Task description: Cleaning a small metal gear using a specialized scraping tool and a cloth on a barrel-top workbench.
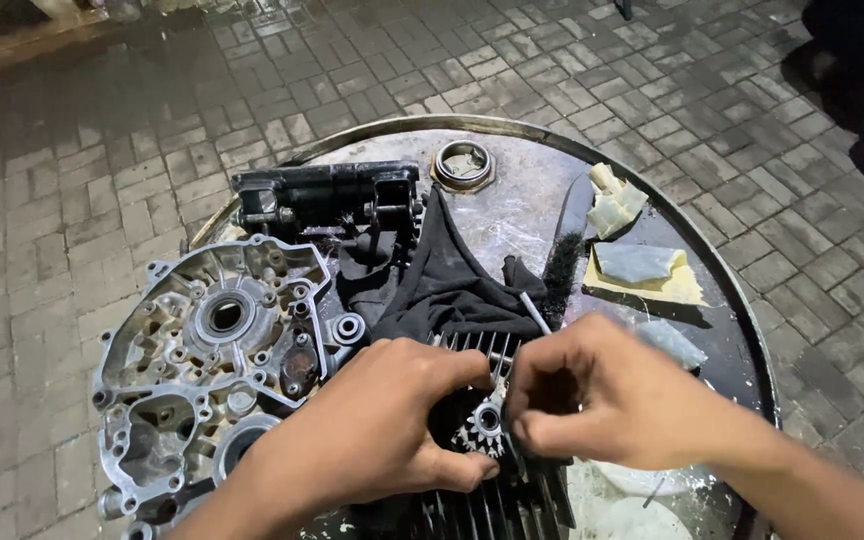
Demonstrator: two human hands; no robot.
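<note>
Hands (472, 420) pinch toothed metal gear (482, 425).

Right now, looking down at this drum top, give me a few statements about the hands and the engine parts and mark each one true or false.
1. Both hands close around a small toothed gear. True: the left hand and right hand meet at it.
2. The aluminium engine case half lies right of the hands. False: it lies to their left.
3. A black cloth is draped behind the hands. True.
4. The metal ring sits on the engine case half. False: it lies apart, near the far edge of the drum top.
5. The ground around the drum is bare soil. False: it is brick paving.
</note>
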